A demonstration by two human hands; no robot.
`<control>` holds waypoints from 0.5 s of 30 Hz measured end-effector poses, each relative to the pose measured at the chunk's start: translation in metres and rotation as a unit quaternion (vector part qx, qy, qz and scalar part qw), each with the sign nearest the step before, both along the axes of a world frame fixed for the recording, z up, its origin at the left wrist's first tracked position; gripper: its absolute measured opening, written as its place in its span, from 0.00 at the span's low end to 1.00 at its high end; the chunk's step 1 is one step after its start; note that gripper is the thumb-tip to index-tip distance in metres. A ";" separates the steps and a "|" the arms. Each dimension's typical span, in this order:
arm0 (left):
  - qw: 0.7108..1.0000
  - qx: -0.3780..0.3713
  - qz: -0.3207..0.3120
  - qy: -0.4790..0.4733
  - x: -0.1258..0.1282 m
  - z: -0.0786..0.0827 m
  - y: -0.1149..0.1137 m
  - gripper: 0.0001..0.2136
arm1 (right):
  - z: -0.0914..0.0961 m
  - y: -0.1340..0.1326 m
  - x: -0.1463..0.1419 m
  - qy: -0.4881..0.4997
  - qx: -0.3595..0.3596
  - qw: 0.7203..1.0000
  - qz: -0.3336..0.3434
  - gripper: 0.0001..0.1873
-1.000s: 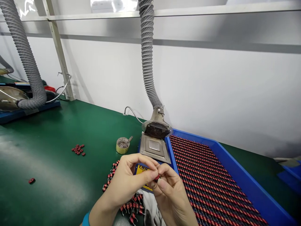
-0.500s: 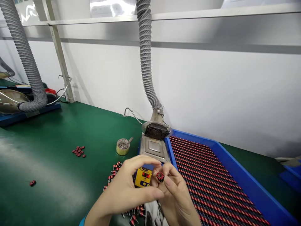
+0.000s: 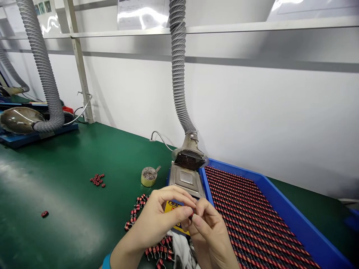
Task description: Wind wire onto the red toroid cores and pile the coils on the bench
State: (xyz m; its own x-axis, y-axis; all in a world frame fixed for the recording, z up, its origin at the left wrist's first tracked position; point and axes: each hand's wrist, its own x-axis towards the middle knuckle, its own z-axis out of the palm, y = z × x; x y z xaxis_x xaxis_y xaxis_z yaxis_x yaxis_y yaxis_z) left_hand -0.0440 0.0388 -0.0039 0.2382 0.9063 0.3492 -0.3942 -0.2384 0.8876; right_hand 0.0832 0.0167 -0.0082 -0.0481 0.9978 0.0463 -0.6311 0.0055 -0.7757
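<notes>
Between the fingertips of both hands is a small red-and-black toroidal coil (image 3: 191, 215), mostly covered by the fingers. My right hand (image 3: 212, 231) pinches it from the right. My left hand (image 3: 158, 216) closes in from the left, thumb and fingertips brought together at the coil. Behind the hands, the yellow panel (image 3: 170, 206) of a soldering pot (image 3: 183, 177) is partly hidden. Many finished-looking coils with wire legs (image 3: 133, 216) lie left of and under my left wrist. A white cloth (image 3: 181, 246) lies below the hands.
A blue tray (image 3: 291, 203) packed with rows of coils stands on the right. Above the pot hangs a fume hood (image 3: 190, 157) on a grey hose (image 3: 179, 74). A small tape-roll cup (image 3: 148, 177), loose red rings (image 3: 97, 180) and a single ring (image 3: 45, 214) sit left.
My left hand has closed from a wide-open curve to a pinch at the coil. The coil is now largely covered. The camera view has shifted slightly.
</notes>
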 end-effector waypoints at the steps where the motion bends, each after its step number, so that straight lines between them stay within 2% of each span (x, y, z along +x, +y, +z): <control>1: 1.000 -0.003 0.007 -0.010 0.001 0.000 0.000 0.03 | 0.000 0.000 -0.001 -0.005 0.005 1.000 -0.004 0.17; 3: 1.000 -0.012 0.010 -0.011 0.001 0.000 -0.001 0.03 | 0.000 0.000 -0.001 -0.015 0.007 1.000 -0.008 0.17; 7: 0.998 -0.049 -0.032 0.018 -0.001 0.001 -0.001 0.06 | 0.001 0.001 -0.001 -0.023 0.001 1.000 -0.008 0.17; 11: 0.997 -0.058 -0.011 0.040 -0.004 0.000 0.001 0.10 | 0.004 0.001 -0.002 -0.029 0.020 0.999 -0.019 0.16; 15: 0.997 -0.045 -0.052 0.022 -0.004 0.001 0.001 0.05 | -0.004 0.004 -0.002 -0.021 0.017 1.000 -0.016 0.16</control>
